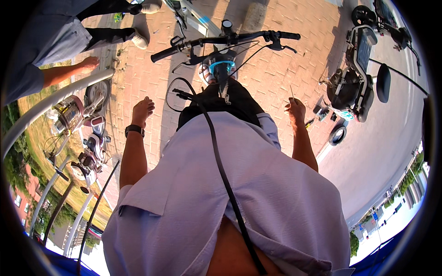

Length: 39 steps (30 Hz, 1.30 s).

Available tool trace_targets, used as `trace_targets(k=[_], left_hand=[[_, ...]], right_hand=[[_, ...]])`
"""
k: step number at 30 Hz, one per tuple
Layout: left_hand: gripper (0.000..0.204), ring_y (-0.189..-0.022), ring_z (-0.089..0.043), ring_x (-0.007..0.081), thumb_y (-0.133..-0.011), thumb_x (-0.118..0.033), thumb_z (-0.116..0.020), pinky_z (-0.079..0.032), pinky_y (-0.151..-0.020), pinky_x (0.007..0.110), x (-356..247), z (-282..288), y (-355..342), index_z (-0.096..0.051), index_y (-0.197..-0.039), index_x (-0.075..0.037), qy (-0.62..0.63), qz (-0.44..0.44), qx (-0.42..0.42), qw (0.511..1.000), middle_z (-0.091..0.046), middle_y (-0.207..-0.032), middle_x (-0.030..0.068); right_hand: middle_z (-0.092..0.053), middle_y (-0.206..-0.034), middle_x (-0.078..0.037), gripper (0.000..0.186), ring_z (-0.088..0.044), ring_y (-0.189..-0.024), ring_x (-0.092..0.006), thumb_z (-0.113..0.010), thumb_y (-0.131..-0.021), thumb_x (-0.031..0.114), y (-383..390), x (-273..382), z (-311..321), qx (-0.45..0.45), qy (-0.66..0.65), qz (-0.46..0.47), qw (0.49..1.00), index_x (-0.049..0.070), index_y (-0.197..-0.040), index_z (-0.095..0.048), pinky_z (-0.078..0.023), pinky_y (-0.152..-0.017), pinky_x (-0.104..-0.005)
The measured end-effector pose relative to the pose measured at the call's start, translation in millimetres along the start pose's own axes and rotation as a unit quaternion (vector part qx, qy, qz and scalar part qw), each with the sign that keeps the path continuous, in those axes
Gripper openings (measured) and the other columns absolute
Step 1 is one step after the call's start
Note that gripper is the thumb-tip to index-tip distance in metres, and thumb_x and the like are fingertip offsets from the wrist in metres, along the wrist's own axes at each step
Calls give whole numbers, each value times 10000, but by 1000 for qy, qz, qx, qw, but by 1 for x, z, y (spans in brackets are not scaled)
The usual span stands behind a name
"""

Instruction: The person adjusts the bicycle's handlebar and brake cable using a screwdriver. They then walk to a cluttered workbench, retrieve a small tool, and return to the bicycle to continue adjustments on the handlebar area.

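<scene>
My left hand hangs at the left over the brick paving, with a black band on its wrist. Its fingers are loosely curled and nothing shows in them. On the other side, my right hand is closed on a thin pointed rod that sticks up from the fingers; its lower part is hidden. Ahead of me, between the hands, stands a bicycle with black handlebars and a light blue part below them. Neither hand touches it.
A black cable runs down my shirt. Another person's hand is at the upper left, above a grey rail. A parked scooter, a small tyre and a yellow-and-black tool are at the right. More two-wheelers stand left.
</scene>
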State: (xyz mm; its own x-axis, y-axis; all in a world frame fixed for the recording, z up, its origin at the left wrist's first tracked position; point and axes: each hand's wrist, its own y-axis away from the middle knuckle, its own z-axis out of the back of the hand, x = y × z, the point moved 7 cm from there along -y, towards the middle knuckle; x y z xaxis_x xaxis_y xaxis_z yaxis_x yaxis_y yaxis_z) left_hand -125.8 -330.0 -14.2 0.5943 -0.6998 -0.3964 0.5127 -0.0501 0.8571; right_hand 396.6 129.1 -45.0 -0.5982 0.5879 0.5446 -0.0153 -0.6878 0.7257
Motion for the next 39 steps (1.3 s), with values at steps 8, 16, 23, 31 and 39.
trace_targets(k=[8, 16, 23, 31, 39], left_hand=[[393, -850, -667, 142, -990, -392, -604, -507, -740, 296, 15, -4, 4, -685, -1102, -24, 13, -2, 3, 1000, -716, -979, 54], [352, -845, -666, 135, -985, -358, -619, -507, -739, 292, 19, -12, 8, -686, -1098, -32, 25, 6, 2, 1000, -718, -979, 49], [347, -821, -660, 131, -978, -352, -627, -500, -716, 288, 18, -16, 8, -684, -1085, -26, 26, -2, 4, 1000, -718, -964, 52], [334, -816, -658, 131, -977, -344, -629, -498, -716, 291, 17, -23, 10, -685, -1063, -26, 30, -6, 5, 1000, -715, -945, 50], [336, -809, -650, 130, -974, -341, -632, -499, -725, 288, 19, -32, 15, -681, -1063, -21, 31, -12, 19, 999, -707, -940, 42]], right_hand=[[-655, -721, -91, 288, -590, -566, -160, -600, -997, 243, -3, 8, -9, 19, 32, 1, 999, -14, -1092, -687, -498, -530, -297], [-689, -715, -94, 300, -589, -570, -142, -590, -1010, 243, -8, 6, -15, 52, 41, -25, 997, -21, -1116, -686, -487, -553, -292], [-683, -696, -88, 299, -597, -576, -140, -572, -1012, 228, -10, 13, -18, 60, 52, 0, 997, -29, -1119, -680, -491, -556, -290], [-659, -690, -93, 289, -592, -571, -161, -546, -1022, 210, -12, 21, -16, 67, 63, 8, 996, -29, -1130, -667, -492, -560, -305], [-669, -707, -130, 432, -601, -561, -179, -501, -1029, 128, -20, 17, -14, 54, 18, -16, 998, -45, -1424, -482, -498, -539, -318]])
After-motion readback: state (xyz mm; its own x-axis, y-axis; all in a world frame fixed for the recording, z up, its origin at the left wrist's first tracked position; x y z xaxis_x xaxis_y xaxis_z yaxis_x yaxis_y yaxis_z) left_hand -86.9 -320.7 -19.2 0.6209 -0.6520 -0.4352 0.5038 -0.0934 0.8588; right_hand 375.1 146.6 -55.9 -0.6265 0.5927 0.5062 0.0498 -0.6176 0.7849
